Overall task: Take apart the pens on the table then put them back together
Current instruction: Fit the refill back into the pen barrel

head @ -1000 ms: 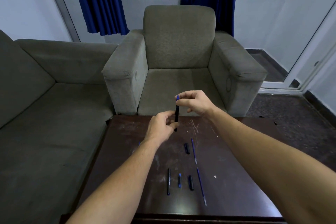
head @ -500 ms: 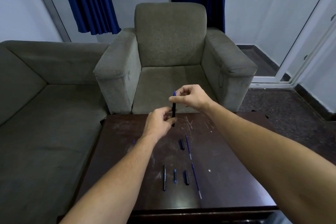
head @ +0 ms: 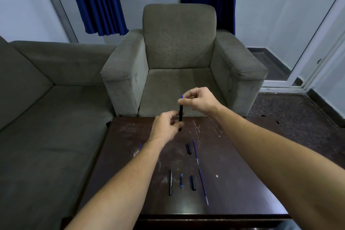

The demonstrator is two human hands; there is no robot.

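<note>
Scratched dark table [head: 233, 183] below both hands holds loose pen parts. Left hand [head: 165, 127] and right hand [head: 200, 101] pinch one upright pen [head: 180, 115]; a slipping pinch could drop it among them.

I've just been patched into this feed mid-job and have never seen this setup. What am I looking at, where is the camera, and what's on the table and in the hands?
There is no machine here: a person works with two bare hands, and the single wide-angle camera sits on their head, looking forward and down. The left hand and right hand together hold one dark pen upright above the table, blue tip up; the right hand's grip is at its top, the left's near its bottom. On the dark wooden table lie pen parts: a black barrel, a small blue piece, two black caps and two thin blue refills. Behind stand a grey armchair and a sofa.
</note>
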